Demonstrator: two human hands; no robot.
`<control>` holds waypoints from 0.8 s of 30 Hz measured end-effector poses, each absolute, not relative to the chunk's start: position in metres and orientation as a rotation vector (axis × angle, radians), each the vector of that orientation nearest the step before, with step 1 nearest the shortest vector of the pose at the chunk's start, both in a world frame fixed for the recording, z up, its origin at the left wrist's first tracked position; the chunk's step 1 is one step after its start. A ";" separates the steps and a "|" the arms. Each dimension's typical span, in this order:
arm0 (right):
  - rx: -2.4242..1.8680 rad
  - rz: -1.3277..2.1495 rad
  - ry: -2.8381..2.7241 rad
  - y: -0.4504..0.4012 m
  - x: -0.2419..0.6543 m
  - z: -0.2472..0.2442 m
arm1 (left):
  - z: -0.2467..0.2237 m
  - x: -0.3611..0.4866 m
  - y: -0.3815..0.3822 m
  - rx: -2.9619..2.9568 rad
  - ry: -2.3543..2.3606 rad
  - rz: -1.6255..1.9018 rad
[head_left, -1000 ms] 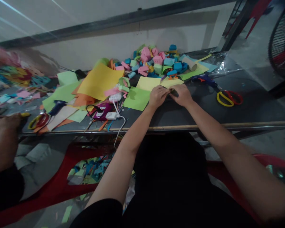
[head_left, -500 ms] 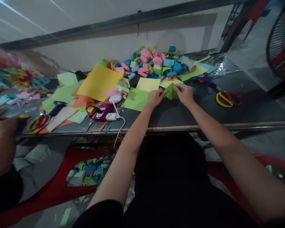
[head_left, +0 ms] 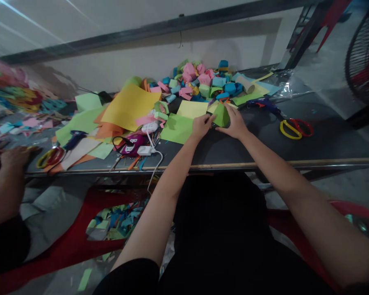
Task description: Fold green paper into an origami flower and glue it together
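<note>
A small folded piece of green paper [head_left: 222,115] is held between my two hands above the dark table. My left hand [head_left: 202,126] pinches its left side with thumb and finger. On the right, my right hand [head_left: 236,124] curves around the paper, its fingers at the top edge and its thumb near the bottom corner. Flat green paper [head_left: 177,128] lies just left of my left hand, with a pale yellow sheet [head_left: 192,109] behind it.
Folded colored paper pieces [head_left: 204,80] are heaped at the back. Scissors [head_left: 296,128] and a blue glue gun [head_left: 263,105] lie right. A purple power strip [head_left: 133,145] with cables sits left. Another person's hands [head_left: 14,157] are at far left.
My right hand has shifted from pinching the green paper to wrapping around its right side, and the paper now stands more upright. The other person's hands have moved right.
</note>
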State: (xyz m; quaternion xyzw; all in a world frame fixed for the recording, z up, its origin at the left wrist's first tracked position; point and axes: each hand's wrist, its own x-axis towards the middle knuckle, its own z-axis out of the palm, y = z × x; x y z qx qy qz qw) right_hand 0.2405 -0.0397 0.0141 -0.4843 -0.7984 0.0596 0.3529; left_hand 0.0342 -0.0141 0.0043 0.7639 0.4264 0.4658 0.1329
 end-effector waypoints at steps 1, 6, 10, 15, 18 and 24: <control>-1.249 0.159 -2.061 -0.039 0.241 0.013 | 0.004 0.034 -0.014 2.218 1.235 1.362; -1.184 0.180 -2.007 -0.035 0.243 0.009 | 0.006 0.034 -0.022 2.181 1.105 1.401; -1.160 0.235 -1.993 -0.031 0.245 0.006 | 0.011 0.034 -0.029 2.188 1.069 1.376; -1.162 0.302 -1.988 -0.025 0.245 0.002 | 0.010 0.033 -0.028 2.234 1.043 1.338; -1.174 0.306 -1.984 -0.024 0.246 0.001 | 0.007 0.032 -0.025 2.227 1.050 1.365; -1.204 0.330 -1.963 -0.022 0.247 -0.002 | -0.001 0.033 -0.018 2.177 1.041 1.387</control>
